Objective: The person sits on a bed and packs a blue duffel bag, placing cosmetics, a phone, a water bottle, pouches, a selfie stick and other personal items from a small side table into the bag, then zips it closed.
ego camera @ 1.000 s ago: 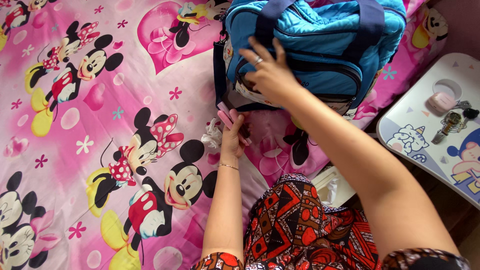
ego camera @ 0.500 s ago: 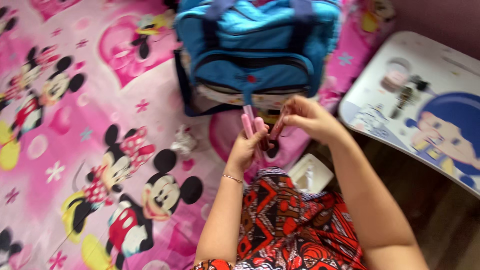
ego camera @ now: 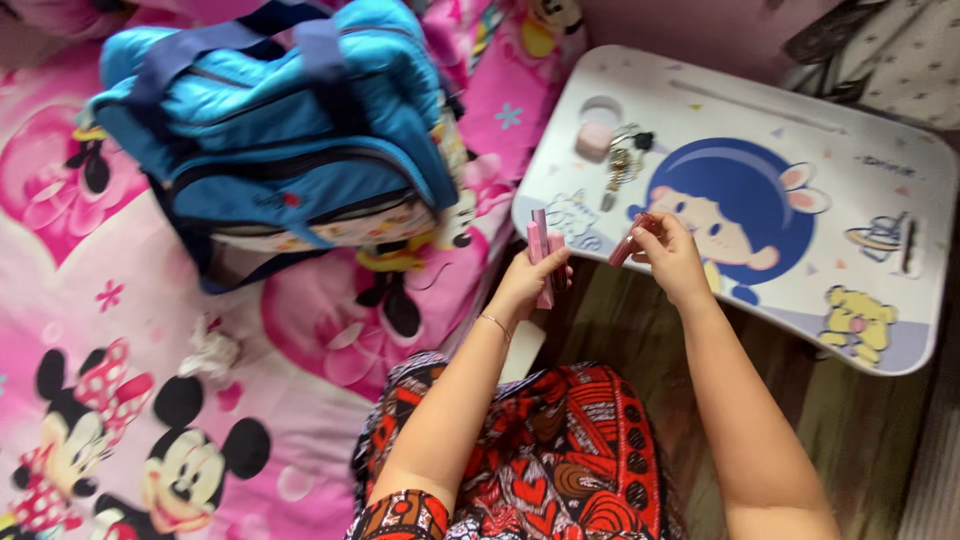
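Sorting small cosmetics above the worktop [ego camera: 800, 290] edge: left hand [ego camera: 528, 285] gripping pink tubes [ego camera: 541, 245], right hand [ego camera: 668, 252] pinching one dark pink tube [ego camera: 624, 245]. Next, probably careful setting down on the worktop.

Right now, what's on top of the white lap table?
On the white lap table: a small pink case and a bunch of keys near its left end. The right hand, holding a pink tube, covers part of the surface.
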